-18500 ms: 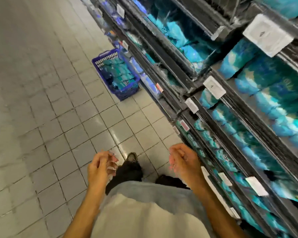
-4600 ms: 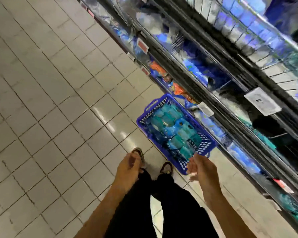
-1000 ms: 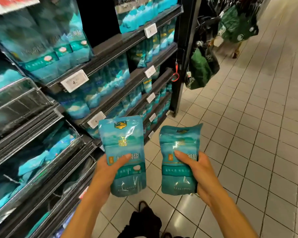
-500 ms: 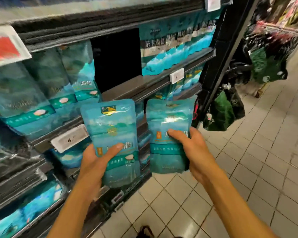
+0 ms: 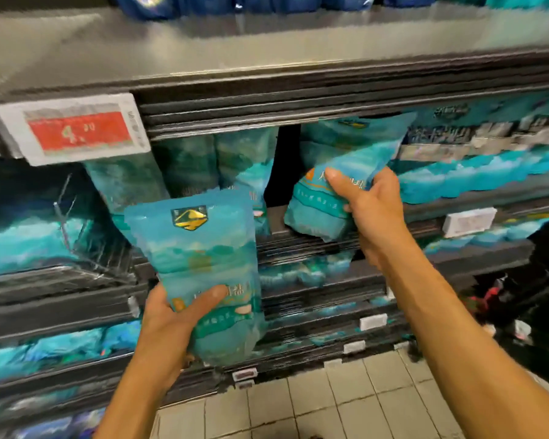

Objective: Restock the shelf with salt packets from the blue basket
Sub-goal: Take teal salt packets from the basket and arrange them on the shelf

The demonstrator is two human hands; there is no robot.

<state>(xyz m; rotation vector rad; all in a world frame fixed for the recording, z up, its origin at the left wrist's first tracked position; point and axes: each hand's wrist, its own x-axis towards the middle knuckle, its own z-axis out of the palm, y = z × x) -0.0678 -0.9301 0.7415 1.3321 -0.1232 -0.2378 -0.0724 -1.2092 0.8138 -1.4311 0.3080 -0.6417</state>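
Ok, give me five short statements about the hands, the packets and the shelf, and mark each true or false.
1. Each hand holds a salt packet. True: the left hand grips the left packet, the right hand grips the right packet.
2. The right packet is at the dark gap on the shelf. True.
3. The left packet is tucked among the shelved packets. False: it is held in front of the shelf.
4. The price tag is green. False: red.
5. The right hand is open. False: it grips its packet.

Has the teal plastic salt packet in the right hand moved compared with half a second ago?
Yes. The teal plastic salt packet in the right hand moved up and forward into the dark gap on the shelf; earlier it hung below that shelf's edge.
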